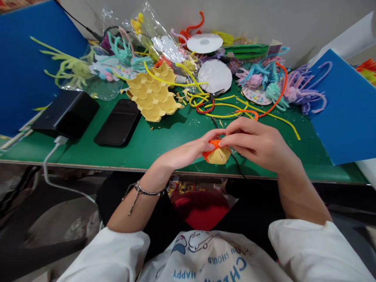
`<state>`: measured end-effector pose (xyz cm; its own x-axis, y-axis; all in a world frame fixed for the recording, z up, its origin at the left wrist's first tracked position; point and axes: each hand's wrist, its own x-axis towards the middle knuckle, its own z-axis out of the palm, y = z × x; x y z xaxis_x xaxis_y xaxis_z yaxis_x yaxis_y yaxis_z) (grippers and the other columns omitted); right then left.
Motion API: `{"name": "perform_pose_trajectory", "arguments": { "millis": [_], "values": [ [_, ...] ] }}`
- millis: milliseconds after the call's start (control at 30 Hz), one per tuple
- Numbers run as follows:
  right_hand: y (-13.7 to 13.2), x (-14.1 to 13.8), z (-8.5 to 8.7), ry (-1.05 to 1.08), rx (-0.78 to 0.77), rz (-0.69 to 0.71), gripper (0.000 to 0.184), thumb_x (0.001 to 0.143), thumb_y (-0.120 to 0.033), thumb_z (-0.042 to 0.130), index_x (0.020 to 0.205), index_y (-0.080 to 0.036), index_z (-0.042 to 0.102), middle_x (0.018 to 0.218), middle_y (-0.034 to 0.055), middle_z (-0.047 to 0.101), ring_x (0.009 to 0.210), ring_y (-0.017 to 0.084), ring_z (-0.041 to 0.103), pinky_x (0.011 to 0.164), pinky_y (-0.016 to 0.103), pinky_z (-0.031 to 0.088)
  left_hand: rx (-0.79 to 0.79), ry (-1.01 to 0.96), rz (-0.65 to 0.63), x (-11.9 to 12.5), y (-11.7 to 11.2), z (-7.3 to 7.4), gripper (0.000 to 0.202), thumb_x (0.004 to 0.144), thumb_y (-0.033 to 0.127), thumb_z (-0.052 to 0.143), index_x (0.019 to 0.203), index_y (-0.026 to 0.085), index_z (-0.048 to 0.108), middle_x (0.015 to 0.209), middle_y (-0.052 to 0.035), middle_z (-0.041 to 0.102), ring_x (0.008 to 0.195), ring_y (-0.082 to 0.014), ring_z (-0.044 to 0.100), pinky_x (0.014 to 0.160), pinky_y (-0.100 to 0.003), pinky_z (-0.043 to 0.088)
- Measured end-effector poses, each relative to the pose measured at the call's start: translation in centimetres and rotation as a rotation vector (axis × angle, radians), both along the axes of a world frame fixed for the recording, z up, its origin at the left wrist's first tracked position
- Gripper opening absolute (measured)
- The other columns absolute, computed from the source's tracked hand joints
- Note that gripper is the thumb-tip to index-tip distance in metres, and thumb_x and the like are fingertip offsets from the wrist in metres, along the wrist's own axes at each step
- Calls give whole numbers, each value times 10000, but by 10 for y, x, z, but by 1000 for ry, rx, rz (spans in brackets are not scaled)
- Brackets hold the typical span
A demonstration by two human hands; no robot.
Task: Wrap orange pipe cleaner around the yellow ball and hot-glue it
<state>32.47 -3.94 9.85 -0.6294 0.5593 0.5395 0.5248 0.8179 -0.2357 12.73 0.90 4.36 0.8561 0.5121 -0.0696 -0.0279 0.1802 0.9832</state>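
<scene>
Both of my hands meet over the front edge of the green table (164, 141). Between them is a small yellow egg-carton cup (219, 156) with an orange pipe cleaner (212, 145) wound around its top. My left hand (190, 150) grips the cup from the left, fingers closed on it. My right hand (255, 143) pinches the orange pipe cleaner at the cup's top with curled fingers. A beaded bracelet sits on my left wrist.
A yellow egg-carton piece (152, 94), loose yellow pipe cleaners (229, 105), white paper discs (215, 75) and fuzzy pipe-cleaner crafts (273, 82) fill the back. A black phone (119, 122) and a power bank (66, 113) lie left. Blue boards (343, 109) stand on both sides.
</scene>
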Motion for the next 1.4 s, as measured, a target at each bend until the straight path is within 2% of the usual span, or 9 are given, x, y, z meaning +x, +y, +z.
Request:
{"name": "perform_pose_trajectory", "arguments": {
  "millis": [133,333,500,700,900,1000,1167,1400],
  "values": [
    [0,1,-1,8,14,18,197,973,-150,482,916,-158,670,889,36,603,813,108,582,713,223,505,53,39,22,-1,-1,3,476,868,352,452,1336,271,477,1262,-13,572,1040,-196,529,859,-305,423],
    [1,4,0,-11,70,-41,122,958,-166,534,1001,-191,645,939,30,649,874,112,627,778,237,528,105,-10,70,-3,-3,10,474,874,303,466,1343,238,455,1318,-22,547,1193,-206,502,979,-293,402],
    [1,9,3,3,87,-100,126,948,-193,553,959,-241,669,937,12,678,856,125,656,756,253,539,75,-50,76,-5,-2,10,498,872,348,501,1358,263,435,1285,-44,558,1170,-219,534,944,-305,426],
    [0,11,2,24,89,-104,135,942,-183,566,957,-233,690,917,15,679,838,113,656,741,237,531,77,-68,96,-8,-1,4,546,860,362,508,1393,286,415,1263,-53,561,1076,-217,574,850,-296,457],
    [1,10,-1,31,96,-89,152,954,-192,552,953,-236,698,913,9,666,844,102,649,741,227,524,79,-174,37,-9,4,-5,577,855,409,521,1409,311,392,1254,-49,557,1063,-208,586,824,-284,469],
    [1,9,-1,32,91,-73,147,949,-179,557,957,-233,694,914,11,658,852,100,646,744,222,523,67,-197,31,-9,3,-4,572,844,393,527,1397,317,404,1257,-42,561,1079,-203,587,838,-278,470],
    [1,8,-1,34,69,-59,163,957,-187,542,958,-234,698,921,13,661,848,102,647,732,226,522,76,-157,73,-8,1,1,566,809,381,525,1365,318,444,1200,-24,576,1016,-186,599,772,-251,480],
    [2,7,-2,29,54,-64,164,959,-200,539,952,-238,698,923,10,670,837,108,649,718,239,522,37,-189,65,-8,2,0,559,790,361,543,1341,315,462,1180,-19,575,1031,-180,606,795,-248,483]
  ]
}}
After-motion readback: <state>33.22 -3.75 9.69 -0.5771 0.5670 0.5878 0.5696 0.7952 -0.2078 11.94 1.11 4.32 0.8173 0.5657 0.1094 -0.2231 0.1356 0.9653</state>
